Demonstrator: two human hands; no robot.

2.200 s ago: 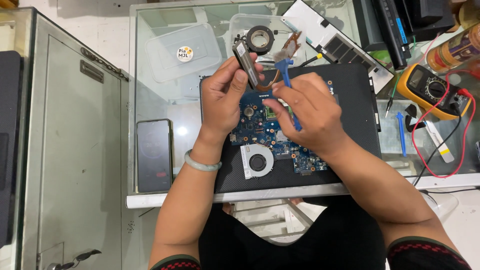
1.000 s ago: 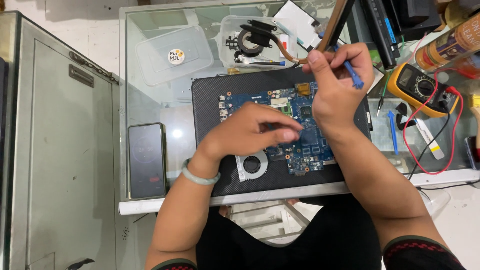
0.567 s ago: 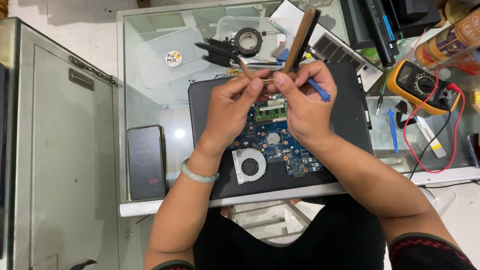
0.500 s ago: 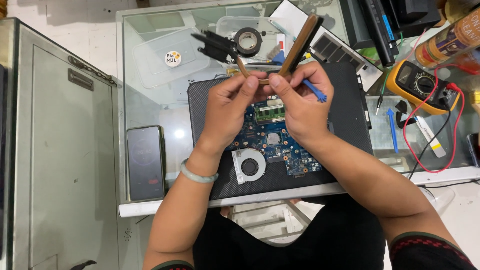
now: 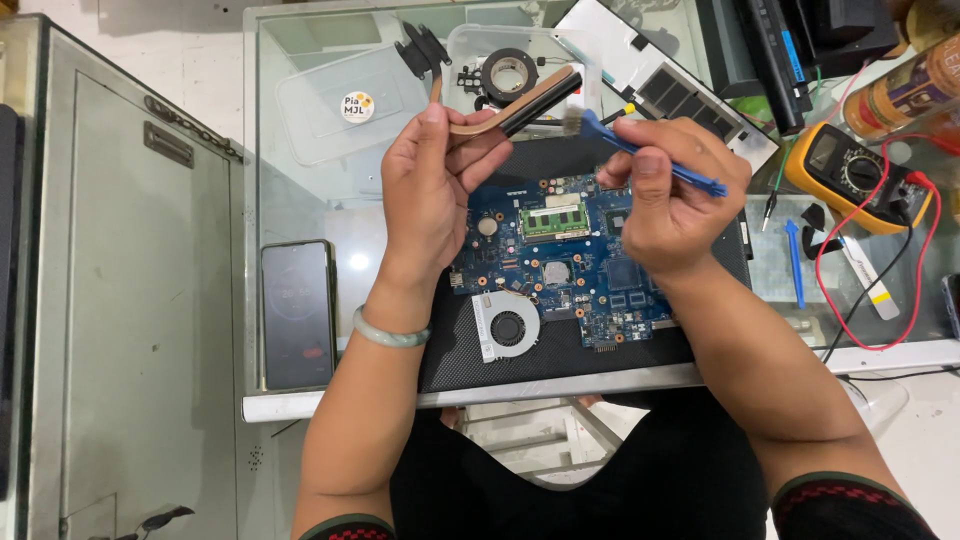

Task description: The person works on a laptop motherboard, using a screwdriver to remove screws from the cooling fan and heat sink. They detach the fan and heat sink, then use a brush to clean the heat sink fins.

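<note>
Glass is forming the top of the work table point(image 5: 300, 330), which is filling most of the view and carrying everything else. At its centre a black mat point(image 5: 560, 350) is lying, and on it a blue laptop mainboard point(image 5: 570, 270) with a green memory stick and, at 6 o'clock from that, a round white-framed fan point(image 5: 507, 327).

The left hand point(image 5: 430, 190) is rising above the board's 10 o'clock corner, fingers closed around a copper heat pipe point(image 5: 515, 105) with a dark finned end; the pipe is slanting up toward 1 o'clock, clear of the board. The right hand point(image 5: 670, 195) is hovering over the board's 2 o'clock corner, pinching a blue brush point(image 5: 655, 160) whose pale bristles are pointing toward 10 o'clock and sitting at the finned end; whether they are truly touching is hard to tell. Both hands are covering part of the board's upper edge.

At 9 o'clock from the mat a dark phone point(image 5: 297, 312) is lying flat. Toward 12 o'clock a clear plastic box point(image 5: 340, 110) and a second clear tray holding a black fan point(image 5: 508, 72) are sitting. A grey laptop cover panel point(image 5: 660, 80) is lying at 1 o'clock. At 3 o'clock an orange multimeter point(image 5: 855, 175) is trailing a red lead point(image 5: 905, 320), with a small blue pry tool point(image 5: 793, 262) just beside.
</note>
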